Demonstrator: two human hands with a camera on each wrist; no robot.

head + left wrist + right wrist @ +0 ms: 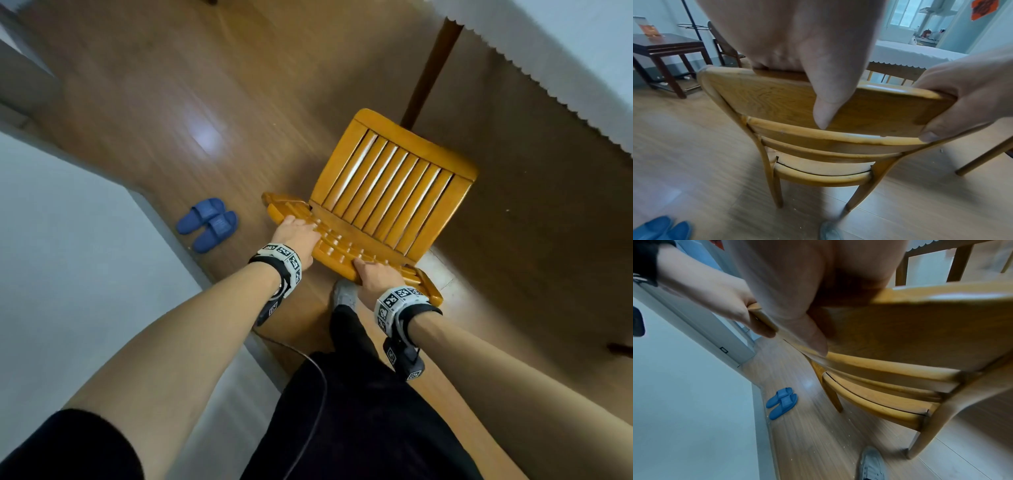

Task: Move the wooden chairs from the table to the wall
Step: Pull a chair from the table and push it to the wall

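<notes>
A honey-coloured wooden chair (394, 192) with a slatted seat stands in front of me, its seat facing the table (555, 61). Both hands hold the top rail of its backrest (772, 95). My left hand (297, 236) grips the rail's left part, thumb (824, 107) on the near face and fingers curled over the far side. My right hand (375, 278) grips the rail's right part (910, 340), thumb (815, 337) on the near face. The fingertips of both hands are hidden behind the rail. The white wall (68, 246) is at my left.
A white scalloped cloth covers the table, with one table leg (432, 68) just beyond the chair. A pair of blue slippers (207, 224) lies by the wall's skirting. My grey shoe (344, 294) is under the backrest. A dark side table (668, 47) stands further off.
</notes>
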